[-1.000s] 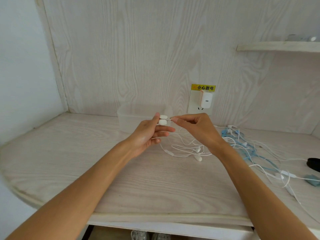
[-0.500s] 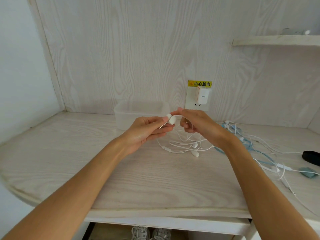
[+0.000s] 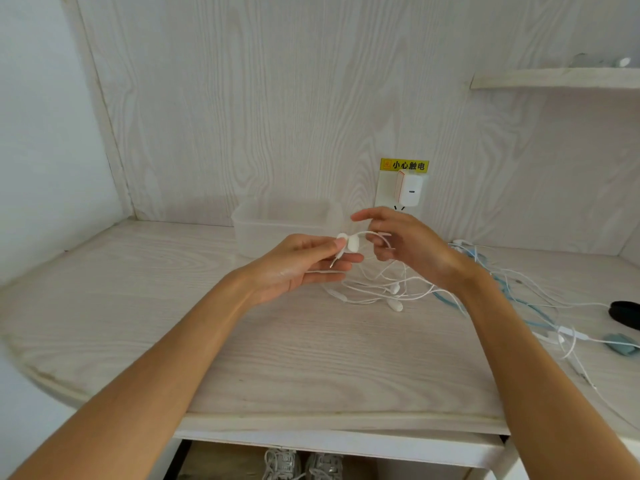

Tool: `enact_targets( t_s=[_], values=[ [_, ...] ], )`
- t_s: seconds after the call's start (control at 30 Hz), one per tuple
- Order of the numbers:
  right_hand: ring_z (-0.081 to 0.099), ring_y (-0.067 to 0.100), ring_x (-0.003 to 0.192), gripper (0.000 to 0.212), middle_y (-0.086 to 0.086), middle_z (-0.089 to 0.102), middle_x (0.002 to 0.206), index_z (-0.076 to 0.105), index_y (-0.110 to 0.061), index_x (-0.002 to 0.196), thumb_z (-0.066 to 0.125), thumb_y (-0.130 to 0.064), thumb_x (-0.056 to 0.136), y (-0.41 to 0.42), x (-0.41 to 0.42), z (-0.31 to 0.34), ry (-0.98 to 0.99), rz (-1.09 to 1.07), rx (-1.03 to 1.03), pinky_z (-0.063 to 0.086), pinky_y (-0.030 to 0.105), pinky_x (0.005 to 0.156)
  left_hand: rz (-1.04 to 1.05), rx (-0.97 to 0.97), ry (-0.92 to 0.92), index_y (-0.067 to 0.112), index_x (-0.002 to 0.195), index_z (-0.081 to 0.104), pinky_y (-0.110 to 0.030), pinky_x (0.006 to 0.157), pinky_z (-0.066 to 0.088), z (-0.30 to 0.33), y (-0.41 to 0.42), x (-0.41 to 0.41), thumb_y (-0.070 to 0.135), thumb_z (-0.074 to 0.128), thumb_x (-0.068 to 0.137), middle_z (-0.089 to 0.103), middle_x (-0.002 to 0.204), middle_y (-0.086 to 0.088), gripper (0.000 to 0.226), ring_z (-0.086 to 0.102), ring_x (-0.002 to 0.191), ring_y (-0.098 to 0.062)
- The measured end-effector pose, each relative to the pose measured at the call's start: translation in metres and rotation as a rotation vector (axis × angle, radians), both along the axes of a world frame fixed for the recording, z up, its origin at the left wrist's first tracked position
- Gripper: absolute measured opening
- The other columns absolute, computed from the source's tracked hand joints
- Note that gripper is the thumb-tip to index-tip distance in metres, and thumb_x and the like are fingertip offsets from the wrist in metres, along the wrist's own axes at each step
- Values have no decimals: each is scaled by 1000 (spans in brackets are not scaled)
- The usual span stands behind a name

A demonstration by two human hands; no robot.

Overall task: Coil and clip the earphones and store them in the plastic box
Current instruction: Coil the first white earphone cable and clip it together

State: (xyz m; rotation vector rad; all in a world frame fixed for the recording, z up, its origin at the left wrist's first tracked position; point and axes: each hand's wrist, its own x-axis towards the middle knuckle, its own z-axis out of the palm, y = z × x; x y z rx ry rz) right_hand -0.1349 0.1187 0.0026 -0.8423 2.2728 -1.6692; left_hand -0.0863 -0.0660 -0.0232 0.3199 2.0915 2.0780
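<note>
The left hand (image 3: 304, 261) still pinches the small white oval clip (image 3: 349, 243) and the plug end of the white wired earphones (image 3: 377, 289) between thumb and fingers, just in front of the clear plastic box (image 3: 277, 220). The right hand (image 3: 405, 247), which half a second ago touched the clip, has drawn slightly away, its fingers curled round a loop of the cord. The rest of the cord and earbuds lies on the pale wood-grain table (image 3: 277, 358).

bare desk (image 3: 277, 358) in front; loose cables (image 3: 519, 296) clutter the right (tangled).
</note>
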Motion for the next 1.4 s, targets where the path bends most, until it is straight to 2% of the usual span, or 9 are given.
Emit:
enact_targets(
  t_s=[0.1,0.3,0.47,0.67,0.8,0.93,1.1,1.23,1.4],
  values=[
    [32,5,49,19,-6,40,62,52,-15,113,42,-8,98,2,0,0,18,-2,-23,29,18,48,-69,-9,-1,10,118,63,-23,89,53,3,0,2,26,48,97,71,113,-3,30,67,104,-11],
    [37,2,47,23,-10,51,61,53,-13,114,58,-11,91,2,2,-2,92,18,12,33,14,46,-156,-54,-23,9,122,60,-28,95,51,1,3,4,24,47,97,69,117,-7,32,64,111,-16],
    [41,0,49,23,-6,53,64,57,-13,111,60,-9,89,9,1,-2,52,99,68,33,14,48,-142,-110,-13,16,117,64,-23,84,55,3,5,7,28,49,96,71,113,-1,29,68,97,-8],
    [39,4,52,29,-4,55,67,60,-14,111,67,-10,84,14,-1,-2,14,136,116,34,16,51,-238,-159,-66,16,116,62,-14,77,52,6,4,12,13,50,95,72,110,1,24,68,99,-6],
    [41,6,55,14,-3,53,66,62,-18,100,64,-20,87,12,0,-2,-45,158,47,41,14,56,-281,-114,-86,16,114,62,-11,72,52,8,3,14,11,55,87,72,108,3,28,69,96,-4],
    [39,6,53,21,-7,44,56,63,-18,86,52,-33,94,-5,2,-9,17,13,-49,38,20,58,-348,-10,-127,14,116,60,-9,65,52,14,3,18,15,53,83,71,113,1,34,69,89,-1],
    [32,8,44,42,-2,44,53,55,-16,73,28,-27,104,-26,8,-23,130,1,-77,26,19,44,-271,421,-155,6,105,73,-13,63,56,18,1,16,12,60,76,71,113,-3,32,71,84,-2],
    [49,14,47,43,4,59,62,58,-7,92,23,-29,104,-33,9,-30,209,-89,-15,41,23,49,-183,648,-135,2,104,72,-15,69,57,19,-1,13,7,56,81,69,117,-8,29,71,88,-5],
    [60,7,74,25,-16,65,80,54,-24,115,34,-27,102,-33,6,-39,549,-110,377,48,33,78,-7,879,-16,4,117,62,-17,78,56,20,-9,5,8,51,92,67,121,-7,28,68,102,-8]
  ],
)
